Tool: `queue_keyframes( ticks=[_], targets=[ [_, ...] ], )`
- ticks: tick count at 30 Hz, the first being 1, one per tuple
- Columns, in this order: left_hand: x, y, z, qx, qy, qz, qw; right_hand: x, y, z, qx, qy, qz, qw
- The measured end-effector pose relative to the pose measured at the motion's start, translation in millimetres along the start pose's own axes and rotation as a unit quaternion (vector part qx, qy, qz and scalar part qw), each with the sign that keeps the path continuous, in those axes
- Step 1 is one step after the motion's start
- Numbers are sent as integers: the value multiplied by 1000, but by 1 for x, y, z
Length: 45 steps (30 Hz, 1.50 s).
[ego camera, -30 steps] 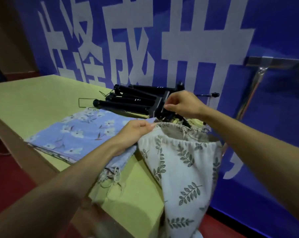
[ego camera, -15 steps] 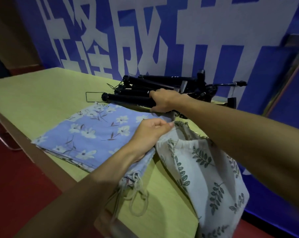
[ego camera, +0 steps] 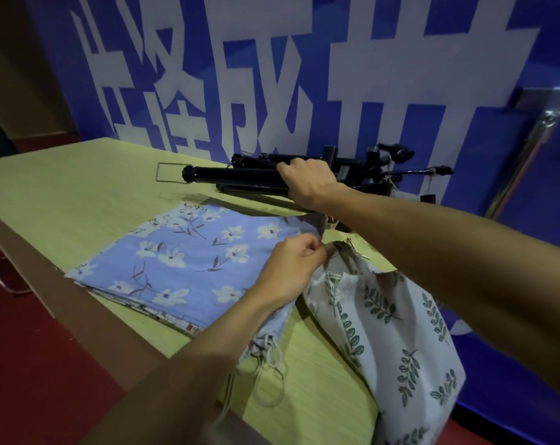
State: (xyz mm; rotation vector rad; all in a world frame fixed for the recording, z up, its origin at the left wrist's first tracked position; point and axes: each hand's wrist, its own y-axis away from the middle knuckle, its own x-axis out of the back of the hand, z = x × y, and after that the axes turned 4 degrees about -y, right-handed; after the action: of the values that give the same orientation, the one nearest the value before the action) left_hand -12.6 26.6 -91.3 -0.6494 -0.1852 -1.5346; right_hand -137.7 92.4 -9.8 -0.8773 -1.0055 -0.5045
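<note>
A pile of black folded tripods [ego camera: 240, 175] lies at the far side of the yellow-green table [ego camera: 63, 187]. My right hand [ego camera: 307, 184] grips one of the tripods' legs from above. My left hand [ego camera: 291, 268] pinches the rim of a white drawstring bag with a green leaf print [ego camera: 388, 322], which hangs over the table's right end. A stack of folded blue floral bags [ego camera: 182, 261] lies flat under my left forearm, its drawstrings [ego camera: 269, 374] trailing toward the near edge.
A blue wall banner with large white characters [ego camera: 272, 75] stands right behind the table. A metal rail and post [ego camera: 529, 139] runs at the right. Red floor [ego camera: 31, 364] lies below the table's near edge.
My right hand has moved left from the bag's mouth onto the tripod pile and closed round a leg. My left hand keeps pinching the leaf-print bag's rim. The view has shifted right.
</note>
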Motion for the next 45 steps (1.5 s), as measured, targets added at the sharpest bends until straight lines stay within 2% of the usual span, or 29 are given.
queue_keyframes(
  ticks=[6,12,15,18,23,25,32,35,39,42,45],
  targets=[
    [0,0,1,-1,-1,1,1000,36,11,12,4,4,62,998],
    [3,2,12,50,74,-17,996,79,52,51,-101,-107,100,984],
    [-2,7,31,94,117,-16,989,95,75,74,-184,-240,108,947],
    [-9,14,51,102,123,2,987,112,107,90,-238,-337,138,901],
    [-13,16,92,66,101,28,992,123,162,105,-287,-416,224,833],
    [-18,17,114,51,88,24,994,127,183,115,-295,-443,232,814],
    [-46,22,163,58,116,-10,991,121,254,153,-223,-477,144,838],
    [-53,24,173,93,155,-35,983,116,287,174,-233,-452,113,854],
    [-55,23,178,128,227,-58,964,118,321,195,-233,-339,56,910],
    [-51,21,180,142,294,-89,941,123,336,202,-217,-210,-11,953],
    [-48,21,180,156,314,-105,931,129,343,202,-212,-103,-61,970]
  ],
)
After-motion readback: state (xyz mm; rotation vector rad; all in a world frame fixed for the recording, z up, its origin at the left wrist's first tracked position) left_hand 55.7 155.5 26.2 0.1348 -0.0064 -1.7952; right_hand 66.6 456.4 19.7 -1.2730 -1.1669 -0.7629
